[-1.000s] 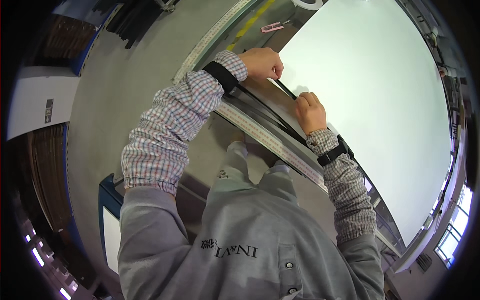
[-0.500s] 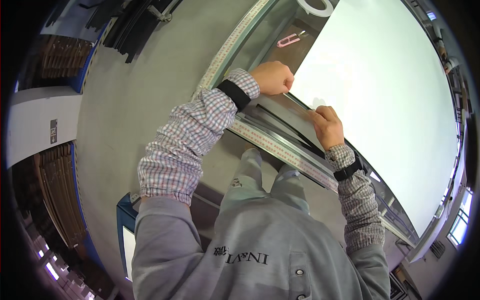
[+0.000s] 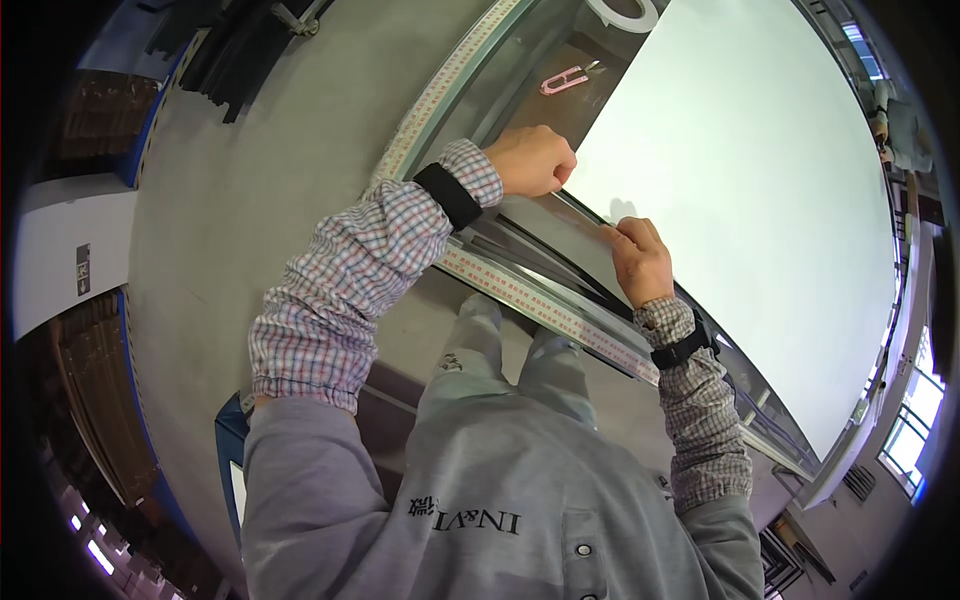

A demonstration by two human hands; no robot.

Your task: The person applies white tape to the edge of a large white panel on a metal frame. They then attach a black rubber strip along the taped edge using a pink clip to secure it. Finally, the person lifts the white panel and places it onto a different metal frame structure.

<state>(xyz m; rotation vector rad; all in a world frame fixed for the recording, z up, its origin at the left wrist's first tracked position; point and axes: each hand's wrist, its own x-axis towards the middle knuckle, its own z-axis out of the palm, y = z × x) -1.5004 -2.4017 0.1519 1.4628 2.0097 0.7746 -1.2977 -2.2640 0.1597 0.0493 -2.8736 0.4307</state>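
Head view: left hand (image 3: pixel 533 162) and right hand (image 3: pixel 642 262) pinch thin black strip (image 3: pixel 584 208), upper centre, along edge of white panel (image 3: pixel 760 200); left fingertips hidden, panel cropped at top.

Across the upper right of the frame, your worktable (image 3: pixel 550 316) is carrying a white panel (image 3: pixel 750 200), pink snips (image 3: pixel 572 78) and a white ring (image 3: pixel 634 24).

That wide white panel (image 3: pixel 750 200) lies flat, its top smooth and bright. A thin dark strip (image 3: pixel 584 208) runs nearly straight along the panel's edge, close to one corner; from where I stand, I can't tell if they touch.
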